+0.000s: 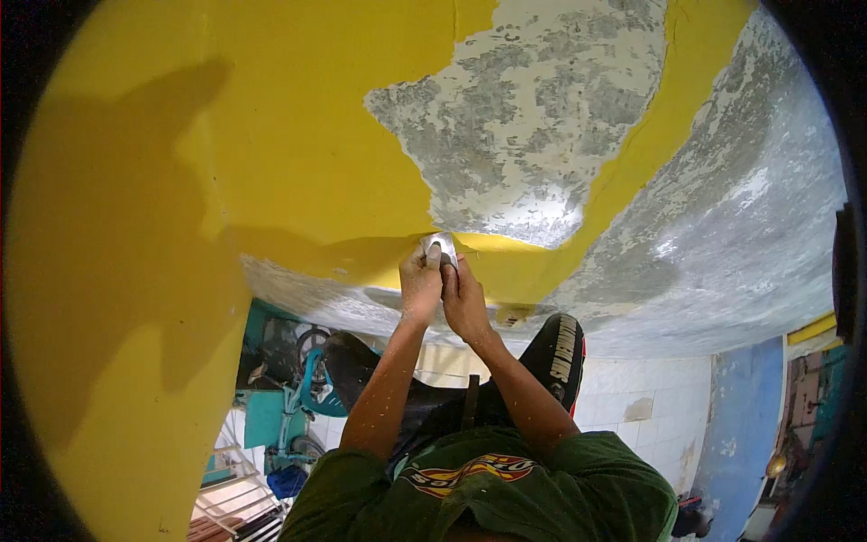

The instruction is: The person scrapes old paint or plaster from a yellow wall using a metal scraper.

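Observation:
Both my hands grip a metal scraper blade [443, 245] against the wall in front of me. My left hand [420, 281] has its thumb on the blade's face, and my right hand [466, 298] holds its right side and lower part. Yellow paint [318, 156] covers much of the wall. Above the blade is a large bare patch of grey and white plaster [535, 122] with a ragged paint edge; the blade touches the yellow paint just below that edge. Small pale flecks show on my forearms and around my hands.
More bare plaster [718, 203] spreads over the right and lower wall. My knees are bent below the hands. At lower left, far below, are a teal bicycle [291, 406], a blue cloth or bag [286, 481] and a white rack [237, 484]. A blue wall [735, 420] stands at lower right.

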Tool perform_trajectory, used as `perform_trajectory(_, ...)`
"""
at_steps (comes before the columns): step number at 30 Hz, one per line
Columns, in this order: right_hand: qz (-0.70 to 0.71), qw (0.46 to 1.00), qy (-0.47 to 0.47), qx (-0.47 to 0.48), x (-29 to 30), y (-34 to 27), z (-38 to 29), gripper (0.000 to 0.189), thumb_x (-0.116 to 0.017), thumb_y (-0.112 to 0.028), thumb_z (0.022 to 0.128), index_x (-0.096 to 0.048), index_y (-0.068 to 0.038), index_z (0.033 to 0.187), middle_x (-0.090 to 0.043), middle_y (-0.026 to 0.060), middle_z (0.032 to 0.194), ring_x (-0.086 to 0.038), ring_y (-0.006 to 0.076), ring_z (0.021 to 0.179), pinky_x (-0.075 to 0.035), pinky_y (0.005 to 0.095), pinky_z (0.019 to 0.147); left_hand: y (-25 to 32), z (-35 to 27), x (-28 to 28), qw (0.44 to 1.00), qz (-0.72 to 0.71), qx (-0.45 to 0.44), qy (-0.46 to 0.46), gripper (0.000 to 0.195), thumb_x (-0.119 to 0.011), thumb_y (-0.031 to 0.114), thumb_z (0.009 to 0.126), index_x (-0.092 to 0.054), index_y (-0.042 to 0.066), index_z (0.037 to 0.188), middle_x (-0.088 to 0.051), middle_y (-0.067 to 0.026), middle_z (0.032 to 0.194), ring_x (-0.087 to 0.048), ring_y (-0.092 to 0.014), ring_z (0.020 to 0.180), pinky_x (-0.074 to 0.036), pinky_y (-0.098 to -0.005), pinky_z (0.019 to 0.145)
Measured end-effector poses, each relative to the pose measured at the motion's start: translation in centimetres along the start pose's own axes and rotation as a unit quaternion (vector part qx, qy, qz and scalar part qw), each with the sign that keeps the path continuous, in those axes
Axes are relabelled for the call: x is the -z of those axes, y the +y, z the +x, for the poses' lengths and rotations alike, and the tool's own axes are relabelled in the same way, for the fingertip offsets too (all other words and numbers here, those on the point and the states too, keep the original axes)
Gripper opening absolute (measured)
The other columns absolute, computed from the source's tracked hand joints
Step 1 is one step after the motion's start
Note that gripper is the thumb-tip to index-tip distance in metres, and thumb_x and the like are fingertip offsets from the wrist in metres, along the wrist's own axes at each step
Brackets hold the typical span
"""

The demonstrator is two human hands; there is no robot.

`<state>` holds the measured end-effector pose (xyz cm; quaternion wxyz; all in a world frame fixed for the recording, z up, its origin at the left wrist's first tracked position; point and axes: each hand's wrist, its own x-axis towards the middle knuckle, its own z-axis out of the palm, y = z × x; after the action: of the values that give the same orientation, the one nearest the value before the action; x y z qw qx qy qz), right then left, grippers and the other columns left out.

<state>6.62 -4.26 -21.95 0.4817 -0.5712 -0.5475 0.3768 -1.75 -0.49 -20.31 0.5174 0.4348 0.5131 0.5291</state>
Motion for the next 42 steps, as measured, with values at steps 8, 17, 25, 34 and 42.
perform_trajectory(8, -0.018, 0.999, 0.041, 0.024, -0.3, -0.7, 0.1, 0.037, -0.044, -0.020, 0.098, -0.044, 0.011, 0.119, -0.058, 0.0294, 0.081, -0.060, 0.0397, 0.073, -0.046, 0.0401, 0.064, -1.2, 0.7, -0.1, 0.999, 0.012, -0.034, 0.019, 0.020, -0.049, 0.014, 0.095, -0.060, -0.003, 0.091, -0.063, -0.0052, 0.077, -0.056, -0.012, 0.069, -0.045, -0.0298, 0.065)
perform_trajectory(17, 0.007, 0.999, 0.043, 0.021, -0.6, -0.3, 0.4, 0.029, -0.043, -0.020, 0.099, -0.046, 0.006, 0.111, -0.058, 0.0298, 0.084, -0.059, 0.0436, 0.075, -0.045, 0.0421, 0.064, -0.7, 0.7, -0.2, 1.000, -0.014, -0.020, 0.010, 0.017, -0.049, 0.011, 0.093, -0.057, -0.002, 0.086, -0.060, -0.0050, 0.077, -0.053, -0.011, 0.070, -0.045, -0.0291, 0.064)
perform_trajectory(25, -0.012, 0.999, 0.038, 0.019, -1.0, -0.5, 0.3, 0.026, -0.041, -0.017, 0.098, -0.044, 0.003, 0.114, -0.059, 0.0305, 0.088, -0.059, 0.0478, 0.082, -0.047, 0.0466, 0.067, -1.5, 1.0, 0.1, 0.999, -0.026, -0.028, 0.019, 0.016, -0.048, 0.008, 0.094, -0.059, -0.003, 0.090, -0.060, -0.0037, 0.079, -0.053, -0.010, 0.070, -0.045, -0.0270, 0.066)
perform_trajectory(34, -0.042, 0.991, 0.067, 0.111, -1.6, -1.5, 2.8, 0.033, -0.043, -0.016, 0.096, -0.043, 0.008, 0.119, -0.060, 0.0296, 0.079, -0.059, 0.0468, 0.071, -0.047, 0.0449, 0.060, 3.3, 1.5, 0.3, 0.997, -0.010, -0.069, 0.044, 0.017, -0.048, 0.008, 0.093, -0.060, -0.003, 0.090, -0.059, -0.0022, 0.074, -0.052, -0.010, 0.067, -0.045, -0.0262, 0.062)
perform_trajectory(42, 0.072, 0.995, 0.041, 0.052, 0.5, -4.9, 0.5, 0.023, -0.048, -0.017, 0.096, -0.050, 0.005, 0.103, -0.060, 0.0151, 0.075, -0.060, 0.0232, 0.069, -0.044, 0.0353, 0.060, 2.9, 0.3, 0.7, 0.995, -0.085, -0.047, -0.018, 0.024, -0.048, 0.020, 0.096, -0.055, -0.002, 0.104, -0.063, -0.0088, 0.091, -0.061, -0.015, 0.081, -0.049, -0.0281, 0.070)
